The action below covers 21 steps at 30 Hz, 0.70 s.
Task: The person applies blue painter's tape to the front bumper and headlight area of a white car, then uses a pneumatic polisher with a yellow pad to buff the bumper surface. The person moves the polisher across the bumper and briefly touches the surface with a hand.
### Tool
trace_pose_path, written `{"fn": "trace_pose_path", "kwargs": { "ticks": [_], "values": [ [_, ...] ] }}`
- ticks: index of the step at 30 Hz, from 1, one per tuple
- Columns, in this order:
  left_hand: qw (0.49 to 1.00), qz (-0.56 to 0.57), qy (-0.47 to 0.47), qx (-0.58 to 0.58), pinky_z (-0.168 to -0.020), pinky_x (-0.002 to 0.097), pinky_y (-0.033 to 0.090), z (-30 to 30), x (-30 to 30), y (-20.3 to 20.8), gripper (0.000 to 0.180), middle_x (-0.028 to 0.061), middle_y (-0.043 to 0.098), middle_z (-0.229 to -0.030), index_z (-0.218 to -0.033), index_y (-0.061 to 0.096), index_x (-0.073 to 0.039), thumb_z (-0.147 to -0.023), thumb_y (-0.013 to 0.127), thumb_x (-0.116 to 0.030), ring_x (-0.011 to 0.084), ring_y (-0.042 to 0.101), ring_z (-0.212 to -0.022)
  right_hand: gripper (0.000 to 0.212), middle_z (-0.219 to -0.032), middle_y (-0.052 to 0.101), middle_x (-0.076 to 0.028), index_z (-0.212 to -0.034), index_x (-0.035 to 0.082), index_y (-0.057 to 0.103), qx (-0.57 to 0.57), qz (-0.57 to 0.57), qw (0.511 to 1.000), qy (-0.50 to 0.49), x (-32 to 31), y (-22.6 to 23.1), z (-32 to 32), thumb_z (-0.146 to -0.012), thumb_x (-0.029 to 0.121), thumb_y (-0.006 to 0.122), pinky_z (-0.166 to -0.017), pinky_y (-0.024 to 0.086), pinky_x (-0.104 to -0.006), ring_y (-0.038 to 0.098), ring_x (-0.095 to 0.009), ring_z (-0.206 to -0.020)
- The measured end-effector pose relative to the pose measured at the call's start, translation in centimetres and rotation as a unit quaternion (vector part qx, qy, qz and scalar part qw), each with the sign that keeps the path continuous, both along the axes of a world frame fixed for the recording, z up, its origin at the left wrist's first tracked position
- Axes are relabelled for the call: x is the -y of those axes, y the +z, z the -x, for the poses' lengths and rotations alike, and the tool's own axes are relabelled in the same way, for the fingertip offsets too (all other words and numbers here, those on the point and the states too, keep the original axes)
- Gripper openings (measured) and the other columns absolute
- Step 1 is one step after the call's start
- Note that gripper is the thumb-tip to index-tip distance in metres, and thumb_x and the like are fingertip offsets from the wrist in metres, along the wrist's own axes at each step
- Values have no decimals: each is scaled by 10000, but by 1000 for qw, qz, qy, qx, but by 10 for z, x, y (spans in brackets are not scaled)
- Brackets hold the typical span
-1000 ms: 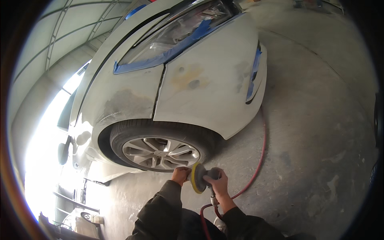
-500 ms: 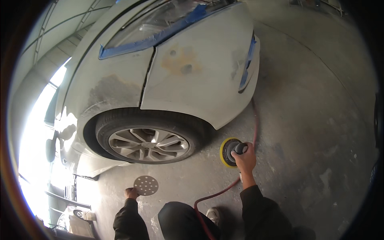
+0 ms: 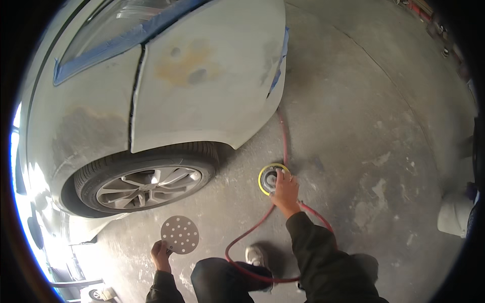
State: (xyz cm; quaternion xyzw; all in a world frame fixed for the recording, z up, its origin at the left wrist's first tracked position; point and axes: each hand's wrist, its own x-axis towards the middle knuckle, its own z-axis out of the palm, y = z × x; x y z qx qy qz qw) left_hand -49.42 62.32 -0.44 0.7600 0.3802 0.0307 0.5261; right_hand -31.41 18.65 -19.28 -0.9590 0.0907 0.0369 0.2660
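Observation:
A round grey-brown sanding disc (image 3: pixel 180 235) with several punched holes is pinched at its lower left edge by my left hand (image 3: pixel 161 254). My right hand (image 3: pixel 286 191) is closed over the top of an air sander (image 3: pixel 271 181), whose round pad has a yellow rim. The sander is low over the concrete floor, right of the wheel; whether it touches the floor I cannot tell. A red air hose (image 3: pixel 248 231) runs near my right wrist and loops past my legs. Beyond both hands stands a pale car body (image 3: pixel 187 116) with sanded grey and tan patches.
The car's wheel (image 3: pixel 149 187) is at left, beyond the disc. Blue masking tape (image 3: pixel 129 38) edges the window. More red hose (image 3: pixel 282 132) lies toward the car's corner. A white bucket (image 3: pixel 453 216) stands at the far right. My shoe (image 3: pixel 256 256) is on the concrete floor (image 3: pixel 353 166).
My view has turned right, so the car sits further left. The sander is now tipped with its pad more downward, still in my right hand. My left hand keeps the disc.

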Motion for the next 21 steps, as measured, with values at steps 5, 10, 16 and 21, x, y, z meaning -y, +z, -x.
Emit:
{"fn": "trace_pose_path", "kwargs": {
  "ticks": [5,10,16,21],
  "values": [
    [992,120,-20,-29,-832,345,612,-24,57,78,243,80,708,-1030,-1151,674,15,-1050,641,-204,179,702,-947,748,-1361,587,-156,-1358,75,544,-66,5,998,18,76,68,36,-714,251,882,-1061,445,-513,557,-378,-1243],
    [956,285,10,-66,-879,337,595,-70,141,210,215,64,708,-1004,-1129,680,14,-1045,638,-180,164,698,-920,597,-1255,646,-188,-1258,61,608,-74,-14,996,41,155,246,82,-745,242,854,-1040,443,-511,583,-403,-1208],
    [861,486,63,-134,-920,414,529,-86,220,286,243,54,663,-1117,-1190,639,-44,-1029,639,-225,210,640,-1041,471,-1153,712,-194,-1158,44,722,-169,-167,971,-39,179,469,104,-786,302,852,-953,536,-462,680,-370,-1099],
    [824,546,41,-145,-945,430,509,-159,366,358,260,72,704,-1147,-1225,643,-55,-1007,628,-196,252,652,-1082,403,-1144,718,-138,-1195,53,707,-61,-262,963,-24,217,581,49,-849,220,829,-922,550,-404,697,-298,-1073]
  ]
}}
